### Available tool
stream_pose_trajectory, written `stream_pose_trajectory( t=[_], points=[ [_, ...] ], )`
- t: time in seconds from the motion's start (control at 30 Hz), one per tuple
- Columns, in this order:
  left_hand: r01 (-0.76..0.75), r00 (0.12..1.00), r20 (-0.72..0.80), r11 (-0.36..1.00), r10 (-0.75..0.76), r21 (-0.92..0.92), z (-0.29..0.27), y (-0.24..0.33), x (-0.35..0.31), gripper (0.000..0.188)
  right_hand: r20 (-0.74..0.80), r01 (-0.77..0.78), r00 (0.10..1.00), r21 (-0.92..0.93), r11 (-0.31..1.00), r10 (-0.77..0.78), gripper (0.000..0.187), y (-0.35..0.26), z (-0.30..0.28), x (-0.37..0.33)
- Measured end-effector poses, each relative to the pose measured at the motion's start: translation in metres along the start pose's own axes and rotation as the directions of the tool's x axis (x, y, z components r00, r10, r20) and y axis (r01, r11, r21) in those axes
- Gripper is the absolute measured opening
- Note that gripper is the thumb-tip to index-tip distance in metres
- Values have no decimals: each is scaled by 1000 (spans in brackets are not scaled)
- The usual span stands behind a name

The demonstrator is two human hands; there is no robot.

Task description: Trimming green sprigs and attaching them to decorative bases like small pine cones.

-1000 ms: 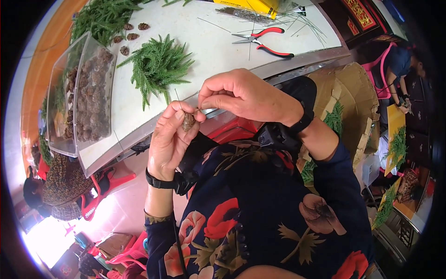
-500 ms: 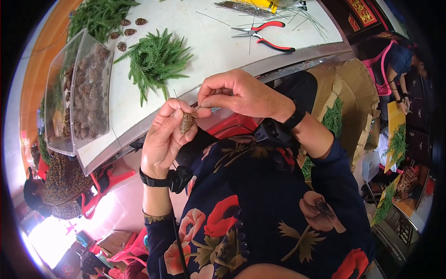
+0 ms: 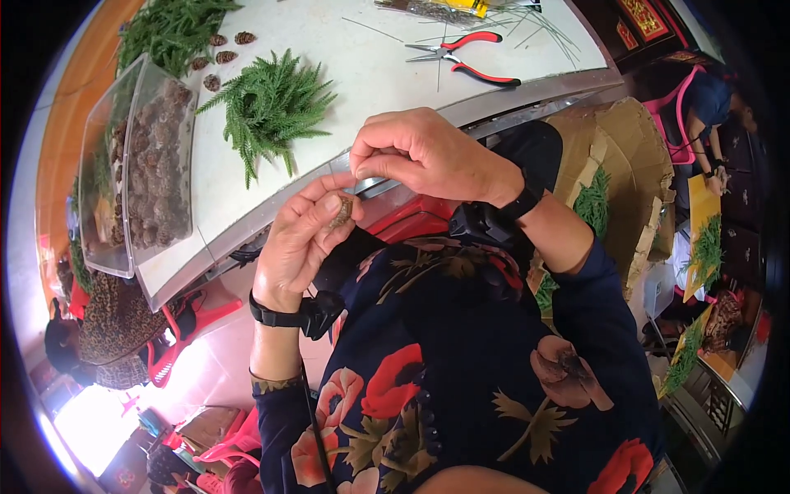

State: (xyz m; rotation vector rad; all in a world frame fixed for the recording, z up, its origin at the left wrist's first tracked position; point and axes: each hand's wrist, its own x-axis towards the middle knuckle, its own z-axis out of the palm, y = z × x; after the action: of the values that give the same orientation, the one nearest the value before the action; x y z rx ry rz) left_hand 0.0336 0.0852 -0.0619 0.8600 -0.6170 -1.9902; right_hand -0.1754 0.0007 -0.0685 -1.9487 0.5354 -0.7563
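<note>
A small brown pine cone (image 3: 341, 212) is pinched between the thumb and fingers of my left hand (image 3: 298, 235), just off the table's near edge. Close above it, my right hand (image 3: 424, 156) has its thumb and index finger pressed together on what looks like a thin wire; the wire itself barely shows. Beyond my hands, a round bunch of green artificial sprigs (image 3: 276, 111) lies on the white table (image 3: 362, 70). Long-nose pliers with red and black handles (image 3: 448, 54) lie farther back, jaws apart.
A clear plastic box (image 3: 193, 165) full of pine cones stands at the table's left. Several loose cones (image 3: 225, 57) and more greenery (image 3: 177, 33) lie behind it. Thin green wires (image 3: 551, 37) are scattered far right. A cardboard box (image 3: 634, 156) with sprigs stands right; another person (image 3: 708, 107) works beyond.
My right hand has moved slightly up and away from the pine cone. My left hand has turned a little, and the wire end that stuck up beside its fingers no longer shows clearly.
</note>
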Motion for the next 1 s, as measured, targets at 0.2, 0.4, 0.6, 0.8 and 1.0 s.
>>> stream_pose_trajectory(
  t=[0.2,0.4,0.6,0.8,1.0],
  points=[
    [116,989,-110,973,-96,199,10,5,-2,23,-66,73,995,-112,991,-81,8,-12,3,-2],
    [99,983,-174,969,-60,225,16,1,1,24,-68,-235,964,223,946,256,8,-24,7,2],
    [4,998,-69,978,11,207,13,6,-1,22,-281,-137,936,257,957,210,14,-19,21,2],
    [-24,992,-115,985,44,172,13,2,2,20,-138,-264,916,500,825,377,12,-11,10,-3],
    [19,996,-86,988,-6,150,14,2,7,19,-37,-252,949,504,826,313,13,-15,16,-6]
  ],
)
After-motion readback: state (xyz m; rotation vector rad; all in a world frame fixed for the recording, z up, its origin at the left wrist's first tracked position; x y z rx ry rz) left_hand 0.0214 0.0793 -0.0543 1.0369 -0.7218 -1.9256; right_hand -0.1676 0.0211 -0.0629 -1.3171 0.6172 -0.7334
